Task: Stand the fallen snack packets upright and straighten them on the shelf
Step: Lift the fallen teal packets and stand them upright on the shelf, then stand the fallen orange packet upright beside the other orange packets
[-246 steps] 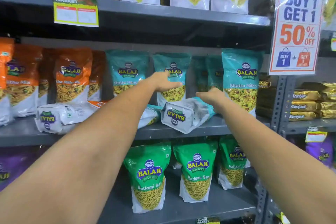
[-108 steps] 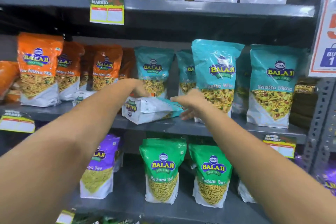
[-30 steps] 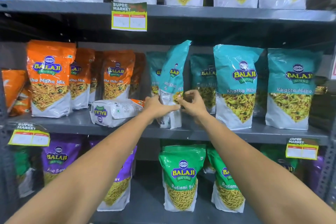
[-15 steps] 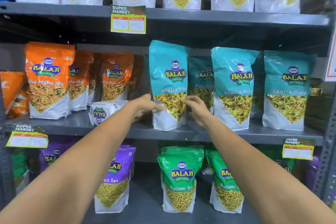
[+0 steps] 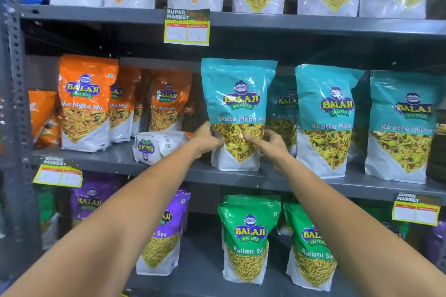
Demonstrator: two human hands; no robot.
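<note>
A teal Khatta Mitha packet (image 5: 237, 94) stands upright on the middle grey shelf (image 5: 277, 182), facing front. My left hand (image 5: 207, 138) grips its left edge and my right hand (image 5: 268, 143) grips its right edge, both at the level of the clear window. Left of it an orange packet (image 5: 159, 146) lies fallen on its side with its white bottom toward me. Two more teal packets (image 5: 328, 116) (image 5: 403, 125) stand upright to the right.
Orange Mitha Mix packets (image 5: 84, 101) stand in a row at the left of the same shelf. Green (image 5: 248, 236) and purple (image 5: 164, 231) packets fill the shelf below. The upper shelf edge (image 5: 313, 25) carries a price tag (image 5: 187, 28) overhead.
The teal packet, turned sideways a second ago, now faces front and stands upright between my hands. Both hands have closed in on its two edges.
</note>
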